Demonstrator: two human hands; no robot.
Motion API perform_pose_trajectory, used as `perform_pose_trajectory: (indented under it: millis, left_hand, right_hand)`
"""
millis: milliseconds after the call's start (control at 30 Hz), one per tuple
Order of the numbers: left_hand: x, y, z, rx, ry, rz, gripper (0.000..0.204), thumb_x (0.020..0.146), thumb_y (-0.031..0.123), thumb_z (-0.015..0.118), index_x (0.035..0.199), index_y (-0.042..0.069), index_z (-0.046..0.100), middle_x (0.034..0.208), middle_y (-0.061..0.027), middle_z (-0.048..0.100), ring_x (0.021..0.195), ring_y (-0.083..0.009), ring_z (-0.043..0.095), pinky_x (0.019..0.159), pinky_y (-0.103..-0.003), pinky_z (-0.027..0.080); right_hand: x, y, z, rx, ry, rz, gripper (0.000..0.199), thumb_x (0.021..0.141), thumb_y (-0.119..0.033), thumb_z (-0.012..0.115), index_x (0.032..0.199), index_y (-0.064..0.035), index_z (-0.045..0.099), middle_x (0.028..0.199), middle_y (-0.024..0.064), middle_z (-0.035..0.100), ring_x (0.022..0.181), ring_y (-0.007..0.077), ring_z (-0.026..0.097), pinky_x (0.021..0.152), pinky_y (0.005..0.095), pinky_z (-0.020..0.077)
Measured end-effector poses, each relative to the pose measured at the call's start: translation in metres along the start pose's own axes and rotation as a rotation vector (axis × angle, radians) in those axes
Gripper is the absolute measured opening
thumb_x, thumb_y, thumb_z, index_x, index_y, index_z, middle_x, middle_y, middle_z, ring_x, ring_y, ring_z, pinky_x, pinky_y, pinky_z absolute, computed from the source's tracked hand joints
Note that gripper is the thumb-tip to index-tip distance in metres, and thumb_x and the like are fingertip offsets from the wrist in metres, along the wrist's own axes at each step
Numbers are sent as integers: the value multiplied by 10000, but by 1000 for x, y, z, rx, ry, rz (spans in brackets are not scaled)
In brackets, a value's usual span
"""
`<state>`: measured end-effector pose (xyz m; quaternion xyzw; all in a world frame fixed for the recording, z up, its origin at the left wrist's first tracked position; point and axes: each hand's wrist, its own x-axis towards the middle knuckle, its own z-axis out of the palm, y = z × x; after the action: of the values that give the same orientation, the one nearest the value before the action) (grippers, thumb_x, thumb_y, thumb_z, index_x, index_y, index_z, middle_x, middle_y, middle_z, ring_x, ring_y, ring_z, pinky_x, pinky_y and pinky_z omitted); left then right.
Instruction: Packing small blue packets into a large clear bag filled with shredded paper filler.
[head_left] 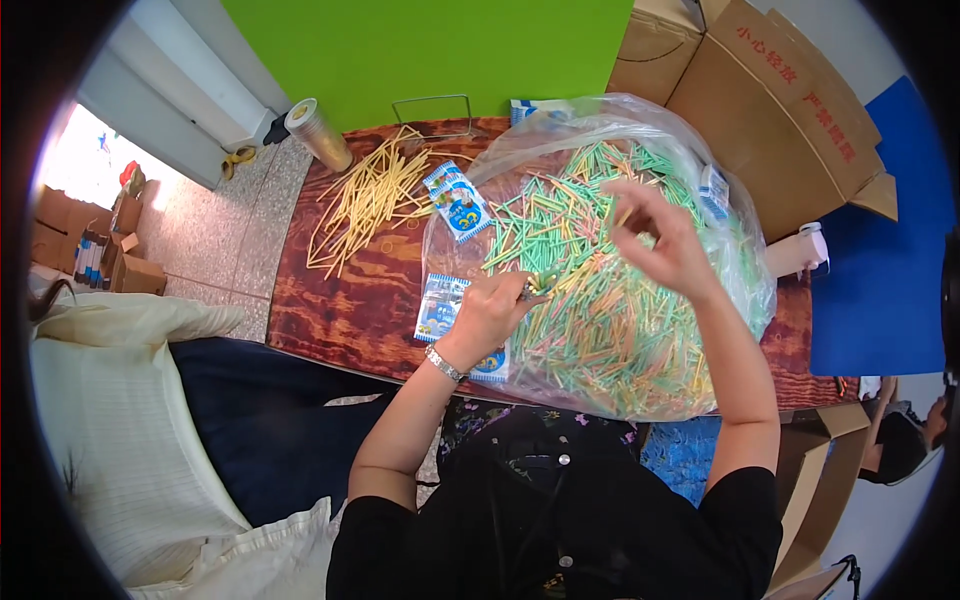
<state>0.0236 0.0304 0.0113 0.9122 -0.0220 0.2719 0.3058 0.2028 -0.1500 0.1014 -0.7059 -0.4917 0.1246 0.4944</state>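
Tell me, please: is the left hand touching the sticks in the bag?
Touching. The head view shows the left hand pinching sticks at the pile's edge, fingertips among them.

Even, bright daylight fills the scene, blown out to white at a floor patch (85,160) on the far left, with glare on the clear plastic bag (740,270), slight blur on the raised right hand (665,240), and straight edges bending toward the black fisheye rim.

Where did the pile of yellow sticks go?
The yellow sticks lie spread on the wooden table, on the person's left, between the tape roll and the plastic bag.
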Motion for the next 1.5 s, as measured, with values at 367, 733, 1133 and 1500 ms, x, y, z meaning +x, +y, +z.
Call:
perform_pose_trajectory:
  millis: [367,733,1133,1500]
  left_hand:
    - [1,8,-7,-76,15,7,282,750,155,780,890,5,587,691,-124,591,621,-285,611,537,-383,467]
    - [7,3,-19,-171,-22,3,301,752,134,775,965,5,606,736,-125,625,665,-290,632,587,-373,495]
    - [-7,-25,-21,-279,104,-270,473,754,152,782,1180,31,617,993,-143,672,874,-276,654,775,-363,513]
    - [7,-65,-12,-95,263,-201,164,885,50,614,1032,10,676,830,-131,644,667,-180,638,586,-278,485]
  right_hand:
    - [-2,-15,52,-199,-34,-385,311,783,-17,690,1082,-87,644,971,46,632,848,207,581,743,325,487]
    - [1,8,44,-49,-323,-61,193,857,-109,662,1048,-88,676,910,87,648,829,260,625,728,359,494]
    - [20,35,75,-97,-55,-258,172,811,-9,677,975,-59,688,852,79,667,777,245,646,656,334,512]
    - [57,59,113,-195,34,-234,175,850,-29,629,1020,-70,617,916,119,658,837,315,649,690,370,522]
